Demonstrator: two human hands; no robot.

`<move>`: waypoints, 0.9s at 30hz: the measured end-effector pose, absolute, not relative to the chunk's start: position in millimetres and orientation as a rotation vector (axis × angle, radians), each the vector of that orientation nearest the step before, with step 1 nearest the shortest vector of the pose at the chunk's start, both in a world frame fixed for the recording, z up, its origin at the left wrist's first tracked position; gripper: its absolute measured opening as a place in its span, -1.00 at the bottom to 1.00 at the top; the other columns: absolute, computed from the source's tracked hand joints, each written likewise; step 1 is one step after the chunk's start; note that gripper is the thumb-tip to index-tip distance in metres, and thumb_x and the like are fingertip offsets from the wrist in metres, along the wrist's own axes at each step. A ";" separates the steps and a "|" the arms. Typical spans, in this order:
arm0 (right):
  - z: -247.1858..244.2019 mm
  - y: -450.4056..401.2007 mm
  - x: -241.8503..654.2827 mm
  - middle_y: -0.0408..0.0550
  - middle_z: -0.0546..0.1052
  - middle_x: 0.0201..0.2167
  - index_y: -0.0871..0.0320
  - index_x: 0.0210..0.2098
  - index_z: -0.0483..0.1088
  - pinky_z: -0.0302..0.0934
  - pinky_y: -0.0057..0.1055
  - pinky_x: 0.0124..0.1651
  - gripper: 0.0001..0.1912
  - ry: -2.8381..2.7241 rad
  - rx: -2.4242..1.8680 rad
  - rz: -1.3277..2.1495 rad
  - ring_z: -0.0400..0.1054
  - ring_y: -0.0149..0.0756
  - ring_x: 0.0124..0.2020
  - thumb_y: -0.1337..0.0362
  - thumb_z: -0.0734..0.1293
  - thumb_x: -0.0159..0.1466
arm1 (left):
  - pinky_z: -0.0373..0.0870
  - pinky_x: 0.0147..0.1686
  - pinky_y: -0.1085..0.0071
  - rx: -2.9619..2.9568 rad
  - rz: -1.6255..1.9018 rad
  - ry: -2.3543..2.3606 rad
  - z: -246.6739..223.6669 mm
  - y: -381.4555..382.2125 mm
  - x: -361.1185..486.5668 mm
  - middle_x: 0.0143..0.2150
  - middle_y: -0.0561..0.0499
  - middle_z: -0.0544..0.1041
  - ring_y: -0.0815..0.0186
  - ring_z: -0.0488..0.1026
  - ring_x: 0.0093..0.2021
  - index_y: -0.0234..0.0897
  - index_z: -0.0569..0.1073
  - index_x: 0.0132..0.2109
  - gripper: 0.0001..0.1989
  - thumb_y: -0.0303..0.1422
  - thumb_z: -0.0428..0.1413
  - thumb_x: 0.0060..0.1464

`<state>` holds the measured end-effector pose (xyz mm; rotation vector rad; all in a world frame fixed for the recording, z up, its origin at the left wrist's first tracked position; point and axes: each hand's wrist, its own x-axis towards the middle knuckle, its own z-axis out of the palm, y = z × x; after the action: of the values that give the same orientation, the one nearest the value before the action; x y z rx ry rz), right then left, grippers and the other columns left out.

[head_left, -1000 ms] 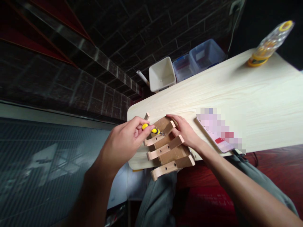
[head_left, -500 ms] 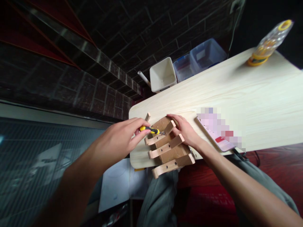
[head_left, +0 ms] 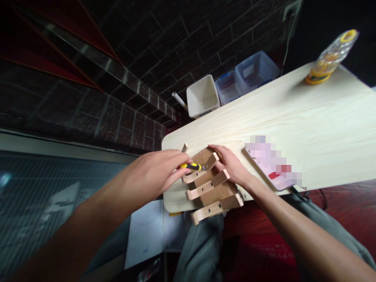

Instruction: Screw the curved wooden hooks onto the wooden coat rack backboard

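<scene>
My left hand (head_left: 160, 169) is closed around the handle of a small yellow-and-black screwdriver (head_left: 194, 167). The screwdriver's tip meets a screw hole in the topmost curved arm of a wooden hook rack (head_left: 216, 192). Several light wooden arms with dark holes cross the rack's brown board, which is tilted at the table's near edge. Against the board's right side, my right hand (head_left: 230, 163) is closed, its thumb near the topmost arm and its fingers round the far edge.
A phone (head_left: 268, 166), partly pixelated, lies right of the rack on the pale wooden table (head_left: 282, 113). At the far right stands a clear bottle with yellow parts (head_left: 331, 58). Beyond the table are a white bin (head_left: 202, 96) and blue clear boxes (head_left: 255, 70).
The whole view has shifted slightly. My left hand is a little closer over the screwdriver, covering more of its handle; its tip stays at the same arm. My right hand keeps its hold.
</scene>
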<state>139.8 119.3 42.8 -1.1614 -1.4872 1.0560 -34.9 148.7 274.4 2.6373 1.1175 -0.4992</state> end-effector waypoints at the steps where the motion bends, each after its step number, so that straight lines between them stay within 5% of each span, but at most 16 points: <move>1: 42.8 119.2 139.7 0.14 0.45 0.22 0.15 0.28 0.32 0.15 -0.04 0.34 -0.49 -1.489 -1.162 1.051 0.28 -0.06 0.25 0.27 0.24 0.35 | 0.41 -0.05 0.38 2.635 -0.490 1.126 273.6 149.9 -35.4 -0.05 0.04 0.62 0.24 0.56 -0.09 -0.09 0.53 0.03 -0.74 -0.19 0.02 0.35; 11: 41.6 118.9 140.5 0.13 0.46 0.20 0.13 0.28 0.32 0.16 -0.03 0.32 -0.51 -1.508 -1.160 1.027 0.29 -0.06 0.24 0.25 0.23 0.37 | 0.43 0.03 0.31 2.577 -0.655 1.418 259.4 144.6 -19.4 0.00 -0.05 0.62 0.18 0.57 -0.03 -0.19 0.49 0.06 -0.72 -0.26 -0.04 0.38; 27: 35.3 118.9 136.8 0.15 0.47 0.18 0.15 0.27 0.32 0.21 -0.05 0.28 -0.50 -1.526 -1.168 0.956 0.32 -0.04 0.20 0.25 0.25 0.35 | 0.37 -0.21 0.32 2.594 -0.823 1.343 240.8 154.2 -13.2 -0.20 -0.10 0.63 0.12 0.58 -0.18 -0.24 0.57 -0.16 -0.74 -0.22 0.04 0.34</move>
<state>136.8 118.9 35.3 -1.1678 -1.5263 0.9562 -13.2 154.2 240.8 2.5944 1.3434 -0.8233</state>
